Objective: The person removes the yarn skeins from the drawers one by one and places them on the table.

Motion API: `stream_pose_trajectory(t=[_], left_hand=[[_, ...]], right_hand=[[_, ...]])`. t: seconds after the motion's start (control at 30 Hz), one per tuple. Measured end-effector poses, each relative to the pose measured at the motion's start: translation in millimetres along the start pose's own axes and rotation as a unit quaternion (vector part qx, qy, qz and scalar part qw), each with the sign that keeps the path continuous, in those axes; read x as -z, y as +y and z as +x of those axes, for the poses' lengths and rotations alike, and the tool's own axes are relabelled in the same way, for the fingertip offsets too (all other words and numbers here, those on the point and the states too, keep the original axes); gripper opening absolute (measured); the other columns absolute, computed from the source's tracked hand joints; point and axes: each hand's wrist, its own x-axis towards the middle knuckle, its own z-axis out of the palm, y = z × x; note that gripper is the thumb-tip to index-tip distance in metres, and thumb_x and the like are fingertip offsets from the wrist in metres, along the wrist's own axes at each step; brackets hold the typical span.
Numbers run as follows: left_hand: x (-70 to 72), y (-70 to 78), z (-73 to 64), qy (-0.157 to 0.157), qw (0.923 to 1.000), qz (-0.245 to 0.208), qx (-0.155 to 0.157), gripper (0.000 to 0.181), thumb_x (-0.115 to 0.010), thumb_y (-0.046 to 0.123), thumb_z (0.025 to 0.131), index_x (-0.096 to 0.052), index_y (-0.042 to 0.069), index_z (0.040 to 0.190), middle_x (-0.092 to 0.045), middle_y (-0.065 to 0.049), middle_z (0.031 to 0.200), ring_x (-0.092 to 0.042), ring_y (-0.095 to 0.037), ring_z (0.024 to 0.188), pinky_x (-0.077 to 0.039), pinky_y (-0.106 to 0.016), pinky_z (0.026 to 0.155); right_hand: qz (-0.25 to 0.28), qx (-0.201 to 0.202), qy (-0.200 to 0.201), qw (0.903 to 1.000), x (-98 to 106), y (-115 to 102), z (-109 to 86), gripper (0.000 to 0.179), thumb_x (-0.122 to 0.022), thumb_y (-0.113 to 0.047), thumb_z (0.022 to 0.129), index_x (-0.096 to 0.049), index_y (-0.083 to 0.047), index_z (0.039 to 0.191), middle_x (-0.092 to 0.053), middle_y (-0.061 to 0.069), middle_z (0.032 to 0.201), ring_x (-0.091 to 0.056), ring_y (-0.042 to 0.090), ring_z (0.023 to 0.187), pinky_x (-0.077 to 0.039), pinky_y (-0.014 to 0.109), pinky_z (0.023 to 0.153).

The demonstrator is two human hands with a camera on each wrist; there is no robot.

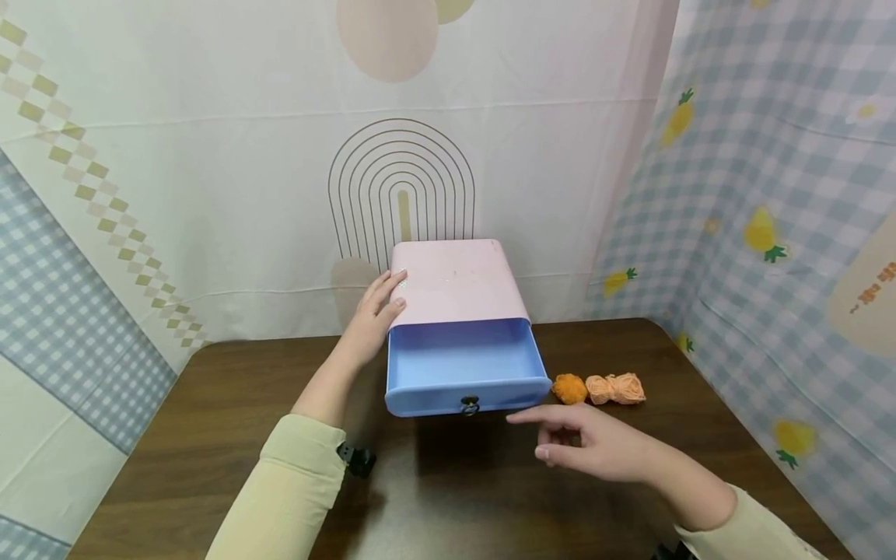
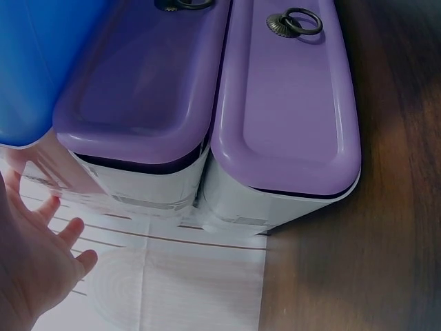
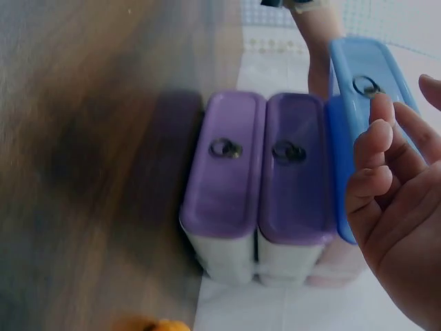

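A pink drawer box (image 1: 455, 280) tops a stack on the table, its light blue drawer (image 1: 427, 400) pulled out toward me. A dark metal ring pull (image 1: 470, 405) hangs on the drawer front. My left hand (image 1: 365, 325) rests along the box's left side, fingers extended and fingertips at its upper edge. At the drawer's front right corner is my right hand (image 1: 598, 445), holding nothing, its index finger extended and the others bent. Both wrist views show two purple drawers (image 2: 293, 110) in white housings below, pushed in, each with a ring pull.
On the brown wooden table (image 1: 231, 435), an orange yarn ball (image 1: 570, 388) and a peach yarn skein (image 1: 616, 388) lie right of the stack. A patterned white cloth (image 1: 266, 194) hangs behind, with checked cloth (image 1: 805, 155) at the right.
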Motion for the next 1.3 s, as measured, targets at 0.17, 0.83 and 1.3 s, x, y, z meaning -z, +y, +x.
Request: stream_pose_trajectory(t=[0.17,0.83,1.3], left_hand=[[0.5,-1.4,0.1,0.000,1.0000,0.002,0.001,0.054,-0.044,0.042,0.102,-0.039,0.027,0.154,-0.015,-0.009,0.164,-0.008,-0.036,0.150,-0.012,-0.068,0.112],[0.3,-1.5,0.4,0.001,1.0000,0.004,0.003,0.055,-0.044,0.043,0.101,-0.039,0.027,0.153,-0.016,-0.008,0.164,-0.009,-0.035,0.150,-0.011,-0.067,0.113],[1.1,1.8,-0.9,0.000,1.0000,0.006,0.006,0.055,-0.043,0.043,0.102,-0.038,0.027,0.154,-0.016,-0.006,0.164,-0.008,-0.035,0.150,-0.011,-0.068,0.113]], right_hand=[[0.010,-0.017,-0.006,0.9998,-10,1,9.3,0.045,-0.056,-0.013,0.101,-0.048,-0.020,0.145,-0.061,-0.007,0.081,-0.052,0.000,0.066,-0.050,0.025,0.056],[0.037,-0.018,0.029,0.9988,-34,8,32.2,0.047,-0.055,-0.015,0.102,-0.043,-0.018,0.148,-0.061,-0.004,0.074,-0.054,0.003,0.063,-0.052,0.028,0.055],[0.079,-0.076,0.055,0.9925,-47,1,46.6,0.041,-0.055,-0.015,0.102,-0.049,-0.003,0.140,-0.060,-0.001,0.070,-0.053,0.006,0.057,-0.049,0.028,0.051]])
